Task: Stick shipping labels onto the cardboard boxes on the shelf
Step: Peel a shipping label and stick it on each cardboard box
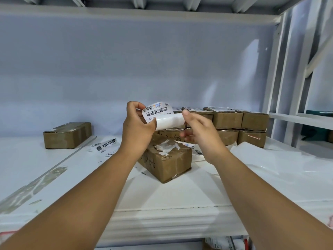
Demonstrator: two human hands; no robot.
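My left hand (137,123) pinches a white shipping label (157,111) with barcodes, held up above the shelf. My right hand (197,126) pinches the curled white backing paper (170,121) that peels off the label's lower part. Directly below my hands lies a brown cardboard box (167,161) on the white shelf (180,192), its top showing torn white paper remnants. A stack of labelled cardboard boxes (239,123) stands at the back right, in two layers. One more cardboard box (67,135) lies alone at the back left.
Loose printed labels (106,146) lie on the shelf left of the middle box, and another label (196,150) lies to its right. White sheets (281,159) cover the right side of the shelf. A white shelf upright (275,83) rises at the right.
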